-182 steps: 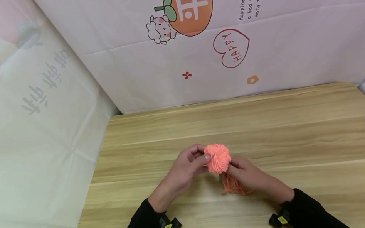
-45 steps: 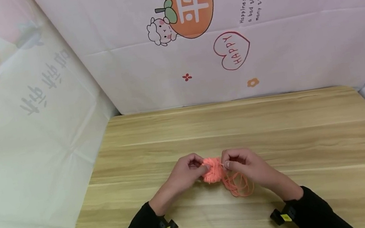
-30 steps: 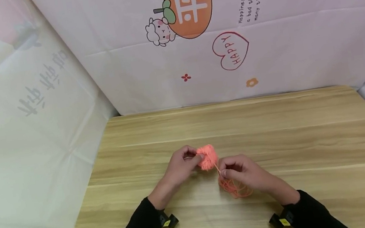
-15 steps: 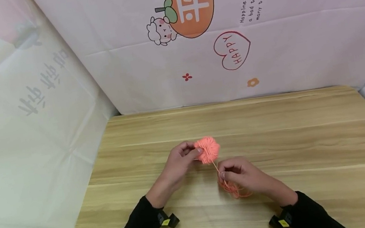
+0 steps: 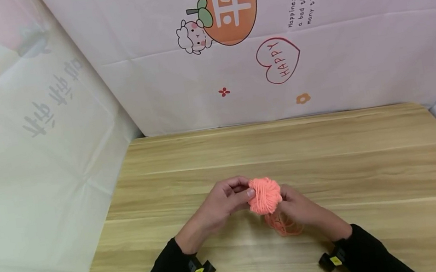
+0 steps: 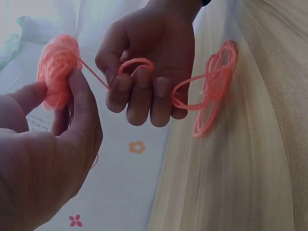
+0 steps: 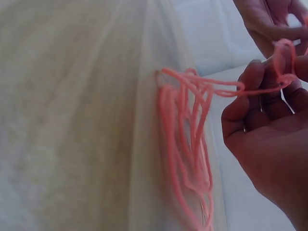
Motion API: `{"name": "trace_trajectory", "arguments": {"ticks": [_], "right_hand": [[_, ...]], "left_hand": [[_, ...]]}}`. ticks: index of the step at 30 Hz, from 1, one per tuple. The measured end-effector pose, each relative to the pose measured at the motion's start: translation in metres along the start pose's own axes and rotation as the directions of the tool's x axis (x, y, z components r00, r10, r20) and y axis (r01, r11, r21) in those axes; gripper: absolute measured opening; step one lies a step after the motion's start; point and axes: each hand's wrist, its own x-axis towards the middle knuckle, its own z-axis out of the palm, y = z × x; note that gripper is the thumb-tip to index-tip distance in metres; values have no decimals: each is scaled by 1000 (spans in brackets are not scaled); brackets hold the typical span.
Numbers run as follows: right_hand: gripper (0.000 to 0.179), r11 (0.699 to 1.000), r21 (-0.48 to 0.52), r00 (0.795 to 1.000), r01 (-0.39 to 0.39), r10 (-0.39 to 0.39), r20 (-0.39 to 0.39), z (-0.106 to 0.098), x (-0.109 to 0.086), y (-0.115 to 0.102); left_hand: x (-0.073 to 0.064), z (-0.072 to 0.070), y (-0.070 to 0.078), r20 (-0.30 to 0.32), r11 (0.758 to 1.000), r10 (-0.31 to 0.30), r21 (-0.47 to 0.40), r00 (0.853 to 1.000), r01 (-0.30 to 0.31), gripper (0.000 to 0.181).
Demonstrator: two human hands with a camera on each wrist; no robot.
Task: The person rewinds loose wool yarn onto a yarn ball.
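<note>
Held up above a wood-grain tabletop: coral yarn ball in the left hand, yarn strand in the right hand.

Pinched between left thumb and fingers, near the middle of the tabletop. Curled in toward the palm on the other side, right fingers wrapped round the strand, with a small loop arching above; exact meeting of thumb and fingertips hard to tell. Seen from the head, right fingertips tucked behind the ball, with loose yarn loops just beside. Visible from the left wrist but hidden from the head: strand stretched from ball to right fingers, then on to the loops. Shown closest from the right wrist, loops gathered in a long, slack bundle.
</note>
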Motion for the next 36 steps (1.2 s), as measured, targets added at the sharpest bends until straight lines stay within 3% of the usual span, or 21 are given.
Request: {"name": "trace_trajectory", "arguments": {"ticks": [5,10,16,22,32,36], "right_hand": [[25,989,107,992,104,-110,55,-4,5,-3],[24,986,81,987,145,-150,57,-6,7,-6],[25,992,49,993,113,-115,37,-9,6,-13],[27,992,82,995,100,-102,22,-13,6,-22],[26,986,80,988,148,-150,24,-13,6,-30],[26,982,84,984,169,-173,36,-13,5,-32]], "left_hand": [[-4,0,-2,133,992,-14,123,991,-2,24],[-7,0,-8,192,964,-25,265,981,-27,17],[-8,-3,-15,148,942,-76,336,986,22,16],[-10,-5,-18,88,925,-96,377,991,56,15],[-10,-9,-22,-18,853,-94,514,995,90,13],[-8,-13,-24,-78,826,-61,556,995,94,12]]}}
